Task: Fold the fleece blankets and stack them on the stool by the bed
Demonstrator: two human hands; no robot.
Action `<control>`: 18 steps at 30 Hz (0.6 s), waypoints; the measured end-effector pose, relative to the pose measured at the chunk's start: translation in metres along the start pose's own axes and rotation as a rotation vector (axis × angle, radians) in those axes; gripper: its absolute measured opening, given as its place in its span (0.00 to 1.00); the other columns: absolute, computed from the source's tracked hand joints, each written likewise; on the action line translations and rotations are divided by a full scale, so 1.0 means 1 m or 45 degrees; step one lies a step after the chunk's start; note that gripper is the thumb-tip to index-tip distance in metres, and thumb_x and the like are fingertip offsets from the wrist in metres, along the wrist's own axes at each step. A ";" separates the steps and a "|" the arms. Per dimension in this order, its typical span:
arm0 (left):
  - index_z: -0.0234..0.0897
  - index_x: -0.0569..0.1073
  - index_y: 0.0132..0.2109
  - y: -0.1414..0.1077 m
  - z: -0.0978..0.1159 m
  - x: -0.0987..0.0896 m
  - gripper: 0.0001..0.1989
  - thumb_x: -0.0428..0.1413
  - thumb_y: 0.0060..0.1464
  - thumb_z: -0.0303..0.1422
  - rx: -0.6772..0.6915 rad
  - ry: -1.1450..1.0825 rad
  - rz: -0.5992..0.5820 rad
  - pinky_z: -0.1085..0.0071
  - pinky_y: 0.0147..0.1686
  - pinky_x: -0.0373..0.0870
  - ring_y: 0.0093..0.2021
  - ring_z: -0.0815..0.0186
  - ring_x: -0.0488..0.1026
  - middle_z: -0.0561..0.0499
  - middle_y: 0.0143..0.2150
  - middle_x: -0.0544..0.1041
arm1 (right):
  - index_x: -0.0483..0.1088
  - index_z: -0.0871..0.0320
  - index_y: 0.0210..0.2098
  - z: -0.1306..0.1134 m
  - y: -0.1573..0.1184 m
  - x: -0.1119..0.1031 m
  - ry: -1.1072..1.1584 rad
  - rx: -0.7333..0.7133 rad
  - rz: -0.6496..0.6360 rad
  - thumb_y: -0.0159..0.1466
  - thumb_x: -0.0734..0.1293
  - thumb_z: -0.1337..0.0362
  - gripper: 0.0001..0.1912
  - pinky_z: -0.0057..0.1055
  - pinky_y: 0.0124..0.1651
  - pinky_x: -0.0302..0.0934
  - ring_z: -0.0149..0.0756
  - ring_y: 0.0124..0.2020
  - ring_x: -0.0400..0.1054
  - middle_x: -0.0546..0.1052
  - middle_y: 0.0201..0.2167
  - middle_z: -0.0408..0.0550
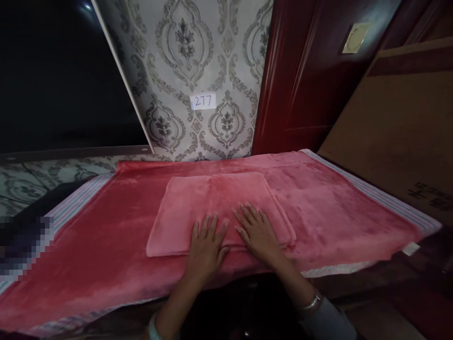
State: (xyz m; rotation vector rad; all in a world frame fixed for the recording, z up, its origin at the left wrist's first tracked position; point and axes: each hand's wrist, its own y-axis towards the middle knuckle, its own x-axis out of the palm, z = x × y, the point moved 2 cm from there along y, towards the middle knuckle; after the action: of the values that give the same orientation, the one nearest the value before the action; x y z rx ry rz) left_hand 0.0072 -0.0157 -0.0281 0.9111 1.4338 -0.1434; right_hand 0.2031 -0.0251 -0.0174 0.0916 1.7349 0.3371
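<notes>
A folded pink plush cloth [212, 193] lies flat in the middle of a larger pink plush blanket [123, 245]. My left hand [207, 243] rests palm down on the near edge of the folded cloth, its fingers spread. Close beside it, my right hand [256, 231] also lies flat on the cloth, fingers apart and pointing away from me. Neither hand grips anything. The folded cloth has rounded corners, and its layers show along the right and near edges.
Striped borders [375, 189] edge the blanket left and right. Behind it stands a patterned wall with a paper label [203, 101] reading 277. A dark screen [67, 80] is at the left, a red wood panel [300, 71] and a large cardboard box [396, 123] at the right.
</notes>
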 end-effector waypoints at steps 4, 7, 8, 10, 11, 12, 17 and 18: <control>0.45 0.59 0.70 -0.016 0.004 -0.001 0.30 0.53 0.62 0.36 0.006 -0.029 0.057 0.46 0.67 0.51 0.71 0.50 0.53 0.44 0.72 0.57 | 0.61 0.52 0.67 -0.006 0.008 -0.017 0.082 0.013 -0.017 0.73 0.55 0.58 0.24 0.54 0.68 0.43 0.47 0.71 0.47 0.59 0.69 0.51; 0.42 0.60 0.69 -0.031 0.006 -0.006 0.30 0.53 0.61 0.33 0.025 -0.110 0.033 0.47 0.66 0.55 0.72 0.51 0.53 0.43 0.72 0.57 | 0.63 0.53 0.66 -0.019 0.025 -0.030 0.156 -0.083 -0.003 0.73 0.55 0.59 0.24 0.53 0.69 0.42 0.47 0.71 0.46 0.59 0.69 0.52; 0.41 0.60 0.69 -0.036 0.005 -0.011 0.30 0.53 0.61 0.33 0.038 -0.156 0.011 0.47 0.66 0.56 0.71 0.50 0.54 0.42 0.72 0.57 | 0.63 0.53 0.66 -0.024 0.031 -0.032 0.173 -0.143 0.004 0.73 0.55 0.58 0.24 0.53 0.69 0.41 0.47 0.72 0.44 0.58 0.70 0.52; 0.42 0.64 0.67 -0.042 -0.001 -0.026 0.27 0.51 0.62 0.33 0.067 -0.290 -0.030 0.48 0.64 0.60 0.69 0.52 0.59 0.43 0.70 0.62 | 0.61 0.51 0.67 -0.036 0.039 -0.029 0.203 -0.290 -0.020 0.72 0.57 0.57 0.25 0.54 0.70 0.39 0.47 0.72 0.42 0.56 0.70 0.50; 0.44 0.66 0.66 -0.043 -0.006 -0.035 0.24 0.50 0.63 0.33 0.077 -0.380 -0.051 0.50 0.63 0.63 0.66 0.54 0.64 0.44 0.67 0.66 | 0.60 0.50 0.68 -0.041 0.042 -0.024 0.214 -0.356 -0.048 0.72 0.57 0.56 0.25 0.55 0.70 0.39 0.48 0.72 0.42 0.56 0.71 0.49; 0.45 0.69 0.64 -0.041 -0.013 -0.045 0.22 0.48 0.65 0.34 0.077 -0.479 -0.068 0.54 0.61 0.67 0.63 0.57 0.69 0.45 0.64 0.71 | 0.59 0.48 0.68 -0.045 0.042 -0.018 0.225 -0.410 -0.081 0.72 0.57 0.55 0.26 0.56 0.70 0.38 0.48 0.72 0.42 0.55 0.71 0.48; 0.43 0.71 0.61 0.020 -0.059 -0.076 0.22 0.41 0.68 0.38 -0.066 -0.701 -0.106 0.59 0.61 0.67 0.59 0.62 0.72 0.47 0.59 0.76 | 0.53 0.48 0.70 -0.051 0.038 0.005 0.248 -0.454 -0.152 0.73 0.56 0.52 0.28 0.56 0.70 0.38 0.48 0.73 0.40 0.51 0.72 0.47; 0.42 0.69 0.64 0.041 -0.068 -0.074 0.23 0.41 0.68 0.39 -0.051 -0.686 -0.123 0.58 0.63 0.64 0.62 0.61 0.69 0.47 0.62 0.73 | 0.53 0.48 0.71 -0.050 0.037 0.006 0.250 -0.455 -0.158 0.73 0.56 0.52 0.28 0.57 0.70 0.38 0.48 0.73 0.40 0.51 0.72 0.48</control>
State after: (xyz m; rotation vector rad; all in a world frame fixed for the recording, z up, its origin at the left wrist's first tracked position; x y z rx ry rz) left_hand -0.0356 0.0217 0.0641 0.6998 0.9730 -0.3999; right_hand 0.1481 0.0030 -0.0053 -0.3162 1.8360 0.5738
